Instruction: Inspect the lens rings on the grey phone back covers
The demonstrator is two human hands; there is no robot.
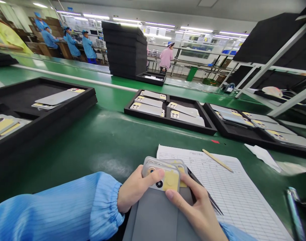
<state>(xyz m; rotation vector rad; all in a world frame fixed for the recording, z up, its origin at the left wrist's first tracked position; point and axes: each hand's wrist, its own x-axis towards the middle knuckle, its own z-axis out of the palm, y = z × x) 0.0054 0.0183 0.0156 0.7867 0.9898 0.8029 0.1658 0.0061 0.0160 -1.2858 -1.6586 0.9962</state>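
Observation:
Both hands hold a small stack of grey phone back covers (158, 214) near the front edge of the green bench. The top cover's camera end carries a yellow protective film (171, 180). My left hand (135, 190) grips the stack's left side, thumb lying on the camera area. My right hand (196, 209) holds the right side, a finger touching the yellow film, with black tweezers (210, 201) tucked under its fingers. A blue sleeve (57, 211) covers my left arm.
A printed form sheet (233, 190) with a wooden stick (217, 160) lies to the right. Black trays (168, 118) of back covers stand ahead, more trays at left (42, 110) and right (255, 135). A tall stack of black trays (125, 50) stands beyond. Workers in blue and pink stand in the background.

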